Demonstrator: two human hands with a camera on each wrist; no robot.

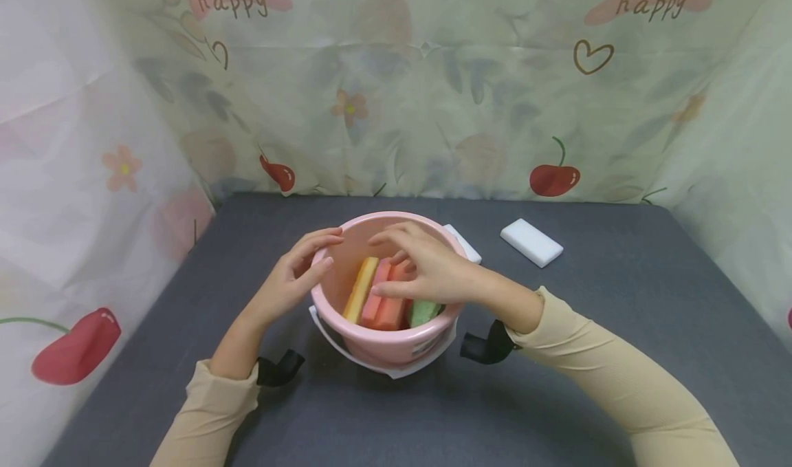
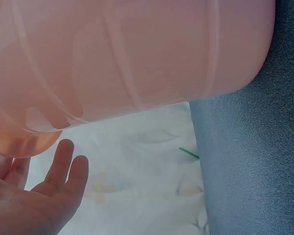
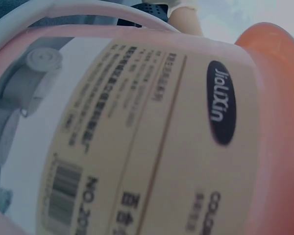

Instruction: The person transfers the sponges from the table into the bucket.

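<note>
The right hand (image 1: 427, 267) is held over the pink bucket (image 1: 383, 346), its fingers loosely curved onto the orange sponge (image 1: 386, 309), whether pinching cannot be told; the left hand (image 1: 293, 281) is laid with relaxed, slightly spread fingers on the rim; yellow (image 1: 361, 289) and green (image 1: 423, 312) sponges are stood alongside inside; a white block (image 1: 531, 242) is left well apart on the grey table (image 1: 619, 302).

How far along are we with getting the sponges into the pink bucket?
Done: yellow, orange and green sponges stand inside the pink bucket. In hand: the right hand reaches in over them while the left hand steadies the rim. Left: two white blocks on the table, one apart, one behind the bucket.
</note>
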